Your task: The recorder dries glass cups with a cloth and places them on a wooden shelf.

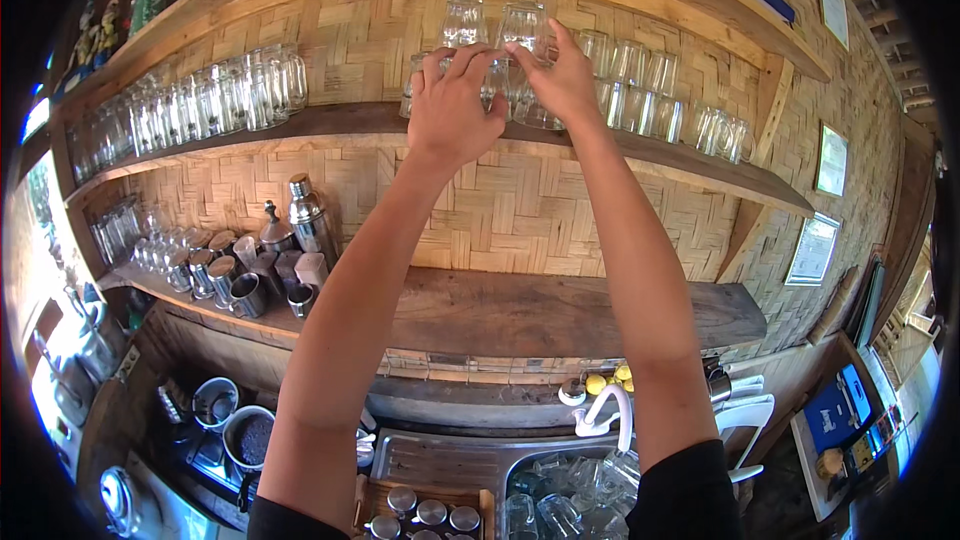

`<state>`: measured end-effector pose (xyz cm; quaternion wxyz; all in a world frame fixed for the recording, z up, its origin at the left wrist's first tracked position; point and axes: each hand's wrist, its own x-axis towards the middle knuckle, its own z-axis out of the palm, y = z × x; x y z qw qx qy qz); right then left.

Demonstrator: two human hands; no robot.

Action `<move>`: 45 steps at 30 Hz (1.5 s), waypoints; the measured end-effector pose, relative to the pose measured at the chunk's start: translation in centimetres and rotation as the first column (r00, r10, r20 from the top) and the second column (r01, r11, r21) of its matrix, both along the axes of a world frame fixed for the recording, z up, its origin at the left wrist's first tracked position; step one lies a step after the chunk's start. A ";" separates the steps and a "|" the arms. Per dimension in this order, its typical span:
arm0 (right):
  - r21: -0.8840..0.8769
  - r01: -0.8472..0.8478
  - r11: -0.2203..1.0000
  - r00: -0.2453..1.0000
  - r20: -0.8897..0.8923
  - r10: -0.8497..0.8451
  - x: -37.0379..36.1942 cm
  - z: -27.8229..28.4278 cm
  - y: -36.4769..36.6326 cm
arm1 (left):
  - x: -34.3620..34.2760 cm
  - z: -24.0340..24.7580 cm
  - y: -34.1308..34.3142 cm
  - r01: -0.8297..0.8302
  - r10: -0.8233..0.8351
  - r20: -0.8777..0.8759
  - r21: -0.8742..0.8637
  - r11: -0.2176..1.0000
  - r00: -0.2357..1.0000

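Observation:
Both my arms reach up to a wooden shelf of stacked clear drinking glasses. My right hand point(562, 80) is closed around an upper drinking glass point(524, 22), its fingers along the right side and the thumb in front. To its left, my left hand point(455, 108) has curled fingers against the base of another upper drinking glass point(465, 20); the back of the hand hides part of the contact. Lower glasses point(538, 110) stand beneath and between the hands, partly covered by them.
Glass mugs point(235, 90) line the shelf point(340, 122) on the left; more stacked glasses point(640, 90) stand on the right. Below are a shaker point(310, 220) and metal cups, a white faucet point(605, 420), a sink holding glasses point(560, 510), and pots point(248, 435) at lower left.

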<state>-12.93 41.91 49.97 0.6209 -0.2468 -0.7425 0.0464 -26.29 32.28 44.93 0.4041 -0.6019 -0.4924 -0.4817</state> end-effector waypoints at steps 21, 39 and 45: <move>-0.007 0.036 0.999 0.999 0.007 -0.036 0.6 -0.6 -0.4 | -0.3 -0.2 0.1 -0.127 0.121 -0.049 -0.143 0.982 0.991; 0.538 0.471 0.699 0.795 0.084 -0.601 11.2 -12.4 -5.0 | 0.2 -0.7 -0.7 0.015 0.002 -0.087 0.199 0.980 0.996; 0.477 0.445 0.758 0.728 0.300 -0.617 12.2 -12.7 -6.2 | 1.9 -6.9 -3.1 0.051 -0.030 -0.146 0.144 0.988 0.989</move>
